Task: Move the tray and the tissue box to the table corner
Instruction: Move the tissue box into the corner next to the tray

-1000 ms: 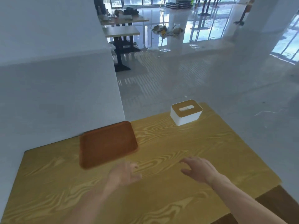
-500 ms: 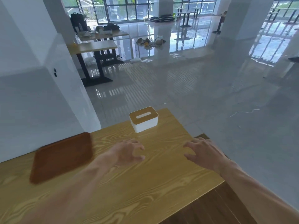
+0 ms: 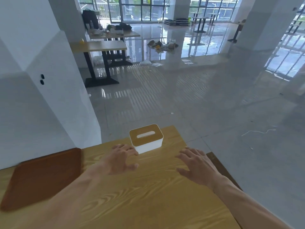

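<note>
A white tissue box (image 3: 148, 143) with a wooden lid and a slot stands near the far right corner of the yellow wooden table (image 3: 148, 192). A flat brown tray (image 3: 42, 177) lies at the table's left side against the wall. My left hand (image 3: 122, 158) hovers open just in front of the box's left near corner, fingers spread and curled, holding nothing. My right hand (image 3: 196, 162) is open too, to the right of the box and a little nearer to me, close to the table's right edge.
A white wall and pillar (image 3: 49, 96) border the table's left and far side. Beyond the far edge lies a glossy tiled floor (image 3: 198, 104). Other tables (image 3: 100, 47) with bags stand far back. A dark wooden strip (image 3: 219, 164) runs beside the table's right edge.
Both hands have moved forward toward the tissue box. The view has swung right and up, so the tray now sits at the left edge of the frame.
</note>
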The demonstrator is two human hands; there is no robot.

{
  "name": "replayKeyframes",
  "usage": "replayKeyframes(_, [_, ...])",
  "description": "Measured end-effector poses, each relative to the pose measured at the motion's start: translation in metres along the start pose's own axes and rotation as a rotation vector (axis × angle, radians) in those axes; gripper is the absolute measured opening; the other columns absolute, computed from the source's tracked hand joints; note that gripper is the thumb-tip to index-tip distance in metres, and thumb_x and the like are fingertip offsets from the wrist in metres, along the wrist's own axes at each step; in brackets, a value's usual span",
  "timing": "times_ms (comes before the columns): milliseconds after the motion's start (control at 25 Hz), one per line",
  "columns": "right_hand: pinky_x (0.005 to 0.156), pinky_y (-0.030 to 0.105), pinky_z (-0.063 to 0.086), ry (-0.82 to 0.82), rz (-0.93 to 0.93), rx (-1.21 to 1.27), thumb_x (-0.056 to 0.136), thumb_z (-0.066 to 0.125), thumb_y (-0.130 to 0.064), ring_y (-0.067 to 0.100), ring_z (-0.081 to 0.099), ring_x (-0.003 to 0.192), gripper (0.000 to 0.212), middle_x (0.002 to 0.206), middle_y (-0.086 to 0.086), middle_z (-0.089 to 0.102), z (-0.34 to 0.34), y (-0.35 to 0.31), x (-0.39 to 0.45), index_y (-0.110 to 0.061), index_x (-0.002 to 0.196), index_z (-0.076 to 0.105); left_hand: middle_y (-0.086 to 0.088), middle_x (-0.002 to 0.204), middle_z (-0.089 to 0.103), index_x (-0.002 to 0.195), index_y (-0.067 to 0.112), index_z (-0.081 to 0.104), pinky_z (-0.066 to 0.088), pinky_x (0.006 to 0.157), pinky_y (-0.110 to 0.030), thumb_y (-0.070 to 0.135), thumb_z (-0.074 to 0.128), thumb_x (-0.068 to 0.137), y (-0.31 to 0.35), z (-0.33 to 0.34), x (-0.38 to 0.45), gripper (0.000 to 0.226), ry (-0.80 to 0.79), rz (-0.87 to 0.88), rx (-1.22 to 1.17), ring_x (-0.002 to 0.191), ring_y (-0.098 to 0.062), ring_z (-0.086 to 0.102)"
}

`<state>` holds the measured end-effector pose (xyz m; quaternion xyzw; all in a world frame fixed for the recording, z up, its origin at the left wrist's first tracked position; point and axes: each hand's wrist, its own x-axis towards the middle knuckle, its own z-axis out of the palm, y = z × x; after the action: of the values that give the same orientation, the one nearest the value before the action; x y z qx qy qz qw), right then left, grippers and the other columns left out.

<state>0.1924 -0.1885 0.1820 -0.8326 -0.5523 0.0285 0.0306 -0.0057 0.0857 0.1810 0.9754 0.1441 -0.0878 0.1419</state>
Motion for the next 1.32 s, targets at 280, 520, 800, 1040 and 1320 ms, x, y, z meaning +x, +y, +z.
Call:
replayKeyframes(280, [0.12,0.043,0.018,-0.114,-0.019,0.004,0.085,0.057,-0.066,0.022,0.014,0.151,0.08,0.16,-0.007,0.03,0.023,0.026,0.11,-0.035,0.152,0.025,0.004,0.157,0.035,0.149,0.032,0.035,0.017,0.119,-0.044,0.073,0.051,0.081,-0.053,-0.008,0.056,0.081,-0.046,-0.184,0.028,0.145,-0.023,0.028])
replayKeyframes(520, [0.122,0.051,0.0,-0.289,-0.035,-0.001,0.079,0.063,-0.07,0.022,-0.014,0.151,0.11,0.167,-0.007,-0.005,0.053,0.042,0.197,-0.038,0.155,-0.01,0.002,0.165,0.018,0.156,0.024,0.015,0.013,0.121,-0.045,0.079,0.049,0.077,-0.078,-0.001,0.109,0.102,-0.155,-0.395,0.094,0.151,-0.021,0.016])
replayKeyframes(800, [0.119,0.06,-0.007,-0.428,-0.175,-0.052,0.067,0.074,-0.071,0.026,-0.034,0.143,0.136,0.158,-0.004,-0.035,0.09,0.053,0.273,-0.034,0.149,-0.028,0.006,0.163,-0.026,0.151,0.029,-0.025,-0.004,0.12,-0.053,0.083,0.061,0.062,-0.071,0.037,0.18,0.135,-0.22,-0.392,0.038,0.15,-0.018,-0.02])
replayKeyframes(1040, [0.12,0.059,-0.007,-0.448,-0.266,-0.045,0.068,0.08,-0.06,0.022,-0.029,0.145,0.136,0.16,-0.004,-0.03,0.111,0.058,0.295,-0.032,0.151,-0.025,-0.002,0.163,-0.027,0.151,0.024,-0.026,0.001,0.119,-0.058,0.07,0.074,0.063,-0.064,0.061,0.203,0.141,-0.294,-0.428,0.105,0.152,-0.026,-0.016])
replayKeyframes(1320, [0.122,0.046,0.012,-0.352,-0.353,-0.027,0.063,0.086,-0.05,0.029,0.002,0.15,0.134,0.165,0.007,0.002,0.103,0.055,0.278,-0.027,0.155,-0.008,-0.011,0.16,0.009,0.155,0.022,-0.008,0.018,0.119,-0.052,0.059,0.079,0.061,-0.039,0.061,0.185,0.134,-0.201,-0.439,0.145,0.147,-0.036,0.012])
